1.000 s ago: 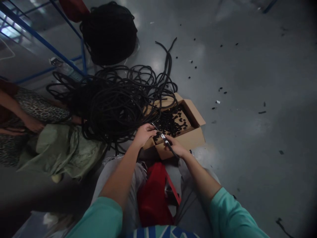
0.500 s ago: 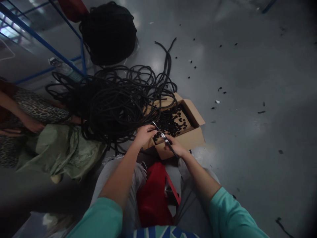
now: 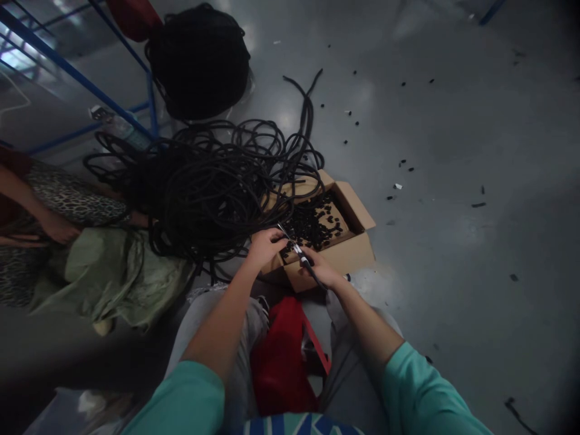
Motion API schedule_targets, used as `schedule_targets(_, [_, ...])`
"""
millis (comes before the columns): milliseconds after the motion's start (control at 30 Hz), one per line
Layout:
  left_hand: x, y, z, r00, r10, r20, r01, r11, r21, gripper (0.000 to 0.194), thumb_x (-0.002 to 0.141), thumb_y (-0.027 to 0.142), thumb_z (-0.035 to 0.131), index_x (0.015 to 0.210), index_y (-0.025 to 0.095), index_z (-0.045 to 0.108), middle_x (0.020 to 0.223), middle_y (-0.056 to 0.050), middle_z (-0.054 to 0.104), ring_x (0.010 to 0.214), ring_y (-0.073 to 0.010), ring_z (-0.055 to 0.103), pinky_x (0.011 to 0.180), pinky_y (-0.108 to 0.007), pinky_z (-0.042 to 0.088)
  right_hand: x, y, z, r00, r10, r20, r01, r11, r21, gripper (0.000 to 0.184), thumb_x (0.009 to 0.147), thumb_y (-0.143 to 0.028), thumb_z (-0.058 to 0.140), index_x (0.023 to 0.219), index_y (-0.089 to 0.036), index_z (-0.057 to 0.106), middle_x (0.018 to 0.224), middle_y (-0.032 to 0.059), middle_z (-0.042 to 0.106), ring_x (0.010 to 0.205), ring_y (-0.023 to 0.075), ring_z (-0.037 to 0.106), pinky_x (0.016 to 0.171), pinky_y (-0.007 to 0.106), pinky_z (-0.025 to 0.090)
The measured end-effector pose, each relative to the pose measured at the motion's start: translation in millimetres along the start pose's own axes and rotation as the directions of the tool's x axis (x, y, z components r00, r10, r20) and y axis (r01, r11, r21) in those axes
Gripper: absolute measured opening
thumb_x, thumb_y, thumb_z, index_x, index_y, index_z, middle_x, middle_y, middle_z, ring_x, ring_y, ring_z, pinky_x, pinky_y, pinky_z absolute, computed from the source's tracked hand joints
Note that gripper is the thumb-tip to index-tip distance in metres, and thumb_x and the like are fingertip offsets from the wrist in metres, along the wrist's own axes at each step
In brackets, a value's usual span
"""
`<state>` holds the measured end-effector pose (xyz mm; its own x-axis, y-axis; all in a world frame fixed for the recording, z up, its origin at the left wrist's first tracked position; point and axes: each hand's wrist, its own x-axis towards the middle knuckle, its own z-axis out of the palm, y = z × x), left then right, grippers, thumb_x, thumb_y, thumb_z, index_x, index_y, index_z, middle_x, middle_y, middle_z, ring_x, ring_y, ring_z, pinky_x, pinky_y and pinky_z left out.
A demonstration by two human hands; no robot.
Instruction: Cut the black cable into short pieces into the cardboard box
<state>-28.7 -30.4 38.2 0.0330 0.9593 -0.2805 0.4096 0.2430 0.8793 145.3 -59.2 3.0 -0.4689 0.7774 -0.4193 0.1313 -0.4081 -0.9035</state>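
Note:
My right hand (image 3: 318, 266) is closed around the dark handles of what look like scissors (image 3: 296, 248), whose pale blades point up and left over the near corner of an open cardboard box (image 3: 347, 257). Just left of the blades, my left hand (image 3: 265, 246) has its fingers pinched together at the end of a black cord (image 3: 258, 228) that leads from the tangled pile; the fingers mostly cover it. Short black cut pieces (image 3: 312, 223) lie scattered over the bottom of the box.
A large heap of loose black cord (image 3: 203, 187) spreads left of the box, with a thick coil (image 3: 199, 60) behind it. A blue metal frame (image 3: 151, 103) stands at the upper left. Another person's hand (image 3: 61, 228) is by green cloth (image 3: 109, 266). Small scraps dot the floor.
The scissor blades have shifted very slightly near my left fingertips. Both hands stay almost in the same place, and the box and cord heap look unchanged.

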Motion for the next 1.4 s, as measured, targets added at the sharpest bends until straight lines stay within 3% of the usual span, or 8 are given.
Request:
schedule_targets(200, [-2, 1, -3.2, 0.999, 0.031, -0.008, -0.029, 0.990, 0.139, 0.015, 0.065, 0.020, 0.056, 0.076, 0.015, 0.065, 0.081, -0.006, 0.069, 0.076, -0.0169, 0.062, 0.073, -0.028, 0.047, 2, 4, 0, 0.999, -0.018, 0.030, 0.017, 0.999, 0.043, 0.046, 0.050, -0.014, 0.057, 0.096, -0.019, 0.057, 0.074, -0.0032, 0.054, 0.067, 0.0119, 0.047, 0.067, 0.026, 0.039])
schedule_targets(467, [-3, 8, -7.6, 0.999, -0.025, -0.027, 0.028, 0.990, 0.141, 0.015, 0.064, 0.022, 0.057, 0.075, 0.014, 0.064, 0.082, -0.008, 0.068, 0.077, -0.0180, 0.062, 0.074, -0.030, 0.047, 2, -3, 3, 1.000, -0.011, -0.012, 0.012, 0.997, 0.075, 0.036, 0.048, -0.013, 0.055, 0.082, -0.017, 0.062, 0.062, -0.0035, 0.053, 0.059, 0.0110, 0.046, 0.056, 0.022, 0.037])
schedule_targets(600, [-2, 4, -7.5, 0.998, 0.020, -0.051, -0.012, 0.987, 0.163, 0.018, 0.066, 0.023, 0.058, 0.081, 0.014, 0.061, 0.086, -0.007, 0.066, 0.081, -0.0165, 0.061, 0.077, -0.030, 0.046, 2, -5, 4, 0.999, -0.010, -0.050, 0.012, 0.999, 0.047, 0.035, 0.048, -0.013, 0.054, 0.082, -0.017, 0.063, 0.059, -0.0037, 0.052, 0.055, 0.0098, 0.044, 0.050, 0.020, 0.033])
schedule_targets(700, [-3, 3, -7.8, 0.995, 0.075, -0.065, -0.053, 0.955, 0.291, 0.022, 0.065, 0.025, 0.062, 0.085, 0.017, 0.060, 0.087, -0.004, 0.065, 0.084, -0.0168, 0.059, 0.080, -0.031, 0.045, 2, -5, 4, 0.998, -0.021, -0.067, 0.023, 0.999, 0.032, 0.032, 0.050, -0.015, 0.055, 0.080, -0.017, 0.063, 0.057, -0.0039, 0.050, 0.052, 0.0085, 0.041, 0.047, 0.019, 0.031])
schedule_targets(900, [-4, 3, -8.7, 0.995, 0.092, -0.037, -0.071, 0.920, 0.385, 0.019, 0.070, 0.022, 0.058, 0.088, 0.019, 0.063, 0.093, -0.005, 0.066, 0.089, -0.0185, 0.059, 0.082, -0.031, 0.043, 2, -2, 4, 0.999, 0.041, 0.000, -0.041, 0.992, 0.118, 0.030, 0.050, -0.020, 0.059, 0.079, -0.016, 0.061, 0.051, -0.0062, 0.045, 0.044, 0.0063, 0.036, 0.044, 0.019, 0.028])
schedule_targets(1033, [-5, 5, -9.6, 0.996, 0.088, -0.028, -0.070, 0.915, 0.398, 0.019, 0.069, 0.021, 0.059, 0.087, 0.020, 0.066, 0.093, -0.005, 0.067, 0.091, -0.0205, 0.059, 0.083, -0.032, 0.042, 3, -1, 2, 0.996, 0.074, 0.049, -0.080, 0.986, 0.145, 0.037, 0.048, -0.019, 0.059, 0.084, -0.016, 0.062, 0.054, -0.0056, 0.049, 0.047, 0.0079, 0.040, 0.047, 0.020, 0.030])
schedule_targets(1200, [-5, 7, -9.0, 0.998, 0.070, -0.007, -0.062, 0.925, 0.374, 0.017, 0.066, 0.020, 0.061, 0.082, 0.019, 0.067, 0.091, -0.006, 0.068, 0.090, -0.0211, 0.059, 0.084, -0.033, 0.041, 4, 2, 1, 0.999, -0.003, 0.046, -0.003, 0.992, 0.128, 0.044, 0.047, -0.016, 0.060, 0.091, -0.017, 0.061, 0.066, -0.0041, 0.053, 0.060, 0.0101, 0.045, 0.059, 0.023, 0.036])
schedule_targets(1400, [-7, 16, -8.1, 0.989, 0.043, 0.144, -0.078, 0.966, 0.247, 0.009, 0.067, 0.017, 0.056, 0.070, 0.016, 0.064, 0.072, -0.002, 0.066, 0.069, -0.0141, 0.058, 0.067, -0.024, 0.042, 2, -1, 1, 0.999, -0.027, 0.044, 0.022, 0.992, 0.126, 0.054, 0.047, -0.015, 0.064, 0.100, -0.019, 0.057, 0.080, -0.0022, 0.054, 0.068, 0.0108, 0.045, 0.066, 0.024, 0.037])
